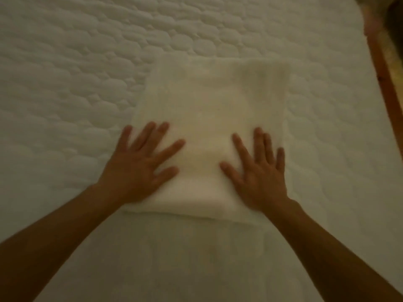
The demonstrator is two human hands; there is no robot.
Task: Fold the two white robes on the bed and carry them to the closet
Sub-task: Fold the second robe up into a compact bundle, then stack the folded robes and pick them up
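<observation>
A white robe (pixel 209 101) lies folded into a thick rectangle on the quilted white bed (pixel 65 73). My left hand (pixel 139 164) rests flat on its near left part, fingers spread. My right hand (pixel 259 168) lies flat on its near right part, fingers apart too. Neither hand grips the cloth. Below the folded rectangle, a flatter layer of white cloth (pixel 196 253) runs toward me between my forearms; I cannot tell whether it is part of the same robe or a second one.
The bed's wooden frame edge (pixel 383 88) runs down the right side, with dark patterned floor beyond it at the top right corner. Quilted mattress surface extends to the left and beyond the robe.
</observation>
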